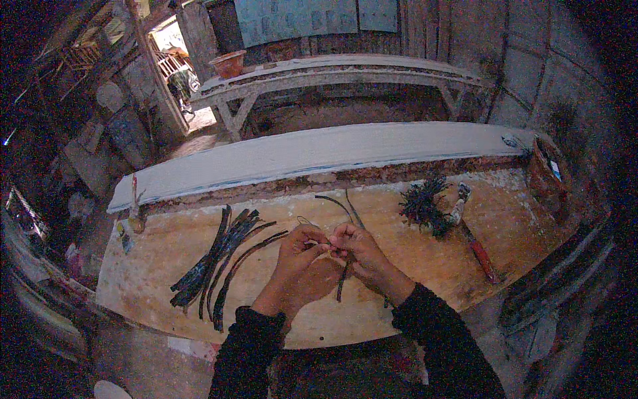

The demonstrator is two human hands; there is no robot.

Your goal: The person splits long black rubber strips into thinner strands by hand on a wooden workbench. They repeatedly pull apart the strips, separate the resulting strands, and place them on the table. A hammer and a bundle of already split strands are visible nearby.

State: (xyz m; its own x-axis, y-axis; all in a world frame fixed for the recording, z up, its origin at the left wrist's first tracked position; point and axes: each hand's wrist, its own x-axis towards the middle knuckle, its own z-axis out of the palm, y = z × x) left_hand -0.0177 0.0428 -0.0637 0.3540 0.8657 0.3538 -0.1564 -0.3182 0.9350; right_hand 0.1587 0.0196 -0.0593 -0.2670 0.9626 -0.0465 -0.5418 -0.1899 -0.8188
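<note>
On the wooden surface (143, 269), from left to right: a sheaf of strips (219, 256), dark and flat, lies aslant, with a curved strip (234, 274) along its right side. The left hand (302, 258) is closed in a pinch, apparently on a thin strand (304, 220), whose loop shows just beyond the knuckles. The right hand (363, 251) meets it fingertip to fingertip, likewise pinched; it seems to grip the same strand, though the fingers hide the contact. Two narrow strips (336, 200) show beyond the right hand, and a dark length (341, 286) below it. Farther right lie a dark tuft (424, 205) and, just beside it, a red-handled tool (477, 251). Possible faults: the strand, being fine, could slip if either pinch loosened, or snap under a hard pull; the left sleeve (246, 346), near the curved strip, could disturb the sheaf if swung left.
</note>
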